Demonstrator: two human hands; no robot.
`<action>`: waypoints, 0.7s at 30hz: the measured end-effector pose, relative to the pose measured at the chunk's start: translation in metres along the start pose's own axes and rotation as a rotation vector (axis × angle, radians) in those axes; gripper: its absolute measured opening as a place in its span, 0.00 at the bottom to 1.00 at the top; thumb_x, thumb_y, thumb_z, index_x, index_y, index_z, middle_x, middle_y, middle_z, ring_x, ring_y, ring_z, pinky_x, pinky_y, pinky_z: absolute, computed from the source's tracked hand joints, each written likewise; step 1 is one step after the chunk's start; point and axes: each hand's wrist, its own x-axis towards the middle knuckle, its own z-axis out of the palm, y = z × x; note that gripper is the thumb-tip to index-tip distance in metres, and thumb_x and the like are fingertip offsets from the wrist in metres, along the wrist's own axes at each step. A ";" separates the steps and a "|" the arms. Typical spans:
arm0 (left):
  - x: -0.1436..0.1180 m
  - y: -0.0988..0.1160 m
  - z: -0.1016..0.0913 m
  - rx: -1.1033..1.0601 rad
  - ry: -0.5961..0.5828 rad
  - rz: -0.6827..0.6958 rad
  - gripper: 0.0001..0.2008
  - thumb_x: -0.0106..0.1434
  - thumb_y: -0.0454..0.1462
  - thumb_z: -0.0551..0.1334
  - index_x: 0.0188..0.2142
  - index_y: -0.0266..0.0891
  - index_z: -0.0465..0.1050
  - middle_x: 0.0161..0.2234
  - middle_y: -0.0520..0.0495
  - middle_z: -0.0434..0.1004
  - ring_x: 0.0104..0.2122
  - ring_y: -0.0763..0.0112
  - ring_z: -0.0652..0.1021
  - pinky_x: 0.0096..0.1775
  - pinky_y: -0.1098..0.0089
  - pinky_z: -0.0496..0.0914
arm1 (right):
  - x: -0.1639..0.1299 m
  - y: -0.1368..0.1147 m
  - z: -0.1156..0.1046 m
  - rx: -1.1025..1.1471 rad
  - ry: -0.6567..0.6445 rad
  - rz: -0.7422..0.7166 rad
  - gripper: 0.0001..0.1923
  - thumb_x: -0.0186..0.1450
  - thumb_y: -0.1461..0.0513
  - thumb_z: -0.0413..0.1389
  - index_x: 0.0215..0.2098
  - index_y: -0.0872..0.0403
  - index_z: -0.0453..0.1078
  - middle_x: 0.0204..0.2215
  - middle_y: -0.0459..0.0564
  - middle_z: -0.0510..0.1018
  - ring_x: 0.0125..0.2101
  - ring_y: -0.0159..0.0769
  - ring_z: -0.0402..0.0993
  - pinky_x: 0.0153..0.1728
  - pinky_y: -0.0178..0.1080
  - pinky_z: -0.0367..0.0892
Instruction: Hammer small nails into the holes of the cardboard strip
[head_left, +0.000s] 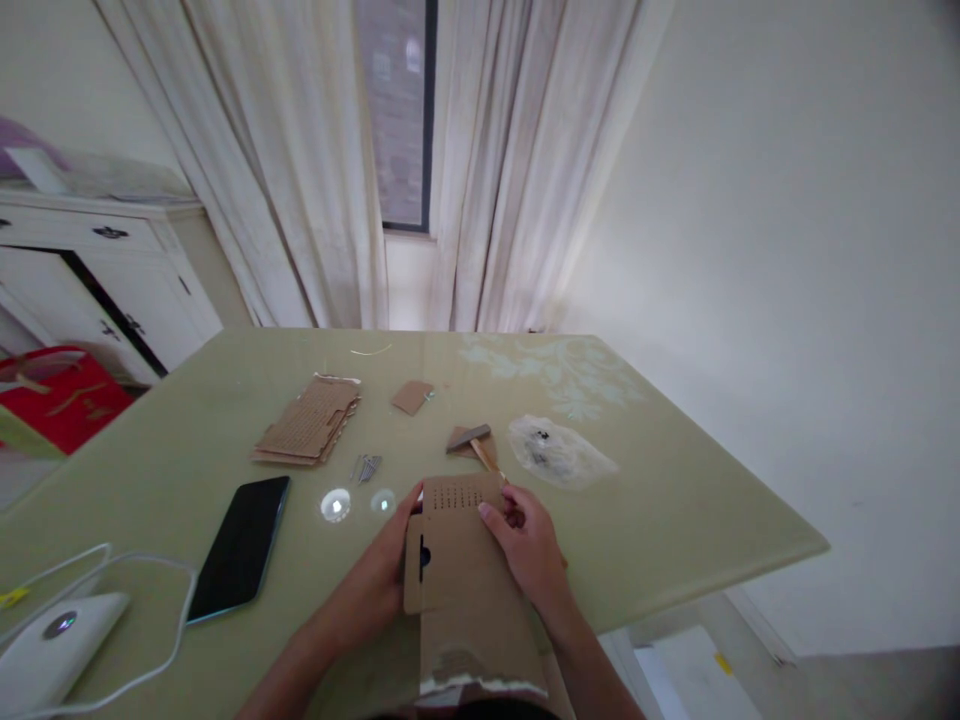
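Between my hands is a flattened brown cardboard box with rows of small punched holes near its far end and a torn near edge. My left hand grips its left side, the fingertips hidden behind the board. On the right edge, my right hand is closed with the thumb on top beside the holes and the fingers curled under. Just beyond the box, a small hammer with a wooden handle rests on a cardboard scrap. Several nails lie to the left of it.
A clear plastic bag lies right of the hammer. Farther left are stacked cardboard pieces and a small cardboard piece. A black-screened tablet or phone and a white device with a white cable occupy the near left.
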 end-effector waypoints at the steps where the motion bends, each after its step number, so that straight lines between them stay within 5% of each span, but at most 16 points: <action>1: 0.008 0.000 -0.007 0.027 -0.006 -0.002 0.57 0.68 0.39 0.70 0.81 0.51 0.28 0.74 0.34 0.61 0.69 0.46 0.71 0.69 0.48 0.67 | 0.009 0.000 0.003 -0.020 -0.030 0.005 0.21 0.60 0.48 0.67 0.41 0.55 0.81 0.30 0.50 0.80 0.30 0.42 0.74 0.33 0.41 0.70; 5: 0.033 -0.002 -0.032 0.163 -0.047 0.009 0.63 0.65 0.39 0.72 0.80 0.47 0.24 0.72 0.31 0.64 0.67 0.47 0.73 0.68 0.48 0.68 | 0.034 -0.004 0.013 -0.097 -0.153 -0.043 0.17 0.63 0.48 0.64 0.32 0.54 0.79 0.25 0.47 0.77 0.27 0.38 0.69 0.29 0.38 0.62; 9: 0.039 -0.008 -0.043 0.336 -0.072 0.073 0.43 0.65 0.38 0.70 0.77 0.52 0.59 0.72 0.35 0.64 0.71 0.44 0.67 0.70 0.48 0.65 | 0.045 -0.001 0.018 -0.080 -0.148 -0.089 0.22 0.67 0.44 0.62 0.30 0.54 0.79 0.25 0.47 0.78 0.28 0.39 0.71 0.30 0.38 0.63; 11: 0.037 -0.014 -0.041 0.334 -0.043 0.077 0.39 0.66 0.38 0.70 0.74 0.55 0.64 0.71 0.38 0.67 0.70 0.46 0.69 0.69 0.49 0.66 | 0.055 0.006 0.018 -0.080 -0.109 -0.086 0.29 0.73 0.41 0.53 0.34 0.55 0.81 0.25 0.49 0.79 0.27 0.40 0.73 0.31 0.39 0.66; 13: 0.034 -0.019 -0.037 0.316 0.012 0.090 0.39 0.65 0.40 0.72 0.74 0.56 0.64 0.69 0.39 0.69 0.68 0.47 0.72 0.68 0.51 0.69 | 0.070 0.015 0.018 -0.137 -0.035 -0.081 0.31 0.75 0.42 0.47 0.37 0.55 0.82 0.27 0.52 0.81 0.29 0.43 0.75 0.33 0.41 0.68; 17: 0.030 -0.025 -0.029 0.328 0.054 0.097 0.41 0.65 0.41 0.73 0.75 0.58 0.62 0.66 0.39 0.71 0.65 0.50 0.75 0.66 0.53 0.71 | 0.103 0.026 0.029 -0.269 -0.024 -0.112 0.12 0.65 0.54 0.63 0.37 0.54 0.80 0.35 0.56 0.83 0.35 0.45 0.78 0.39 0.42 0.67; 21: 0.027 -0.029 -0.025 0.359 0.068 0.105 0.47 0.65 0.41 0.73 0.78 0.58 0.54 0.68 0.39 0.69 0.66 0.49 0.74 0.67 0.52 0.70 | 0.119 0.028 0.050 -0.374 -0.079 -0.147 0.03 0.60 0.62 0.63 0.34 0.52 0.77 0.33 0.52 0.81 0.35 0.44 0.75 0.37 0.40 0.63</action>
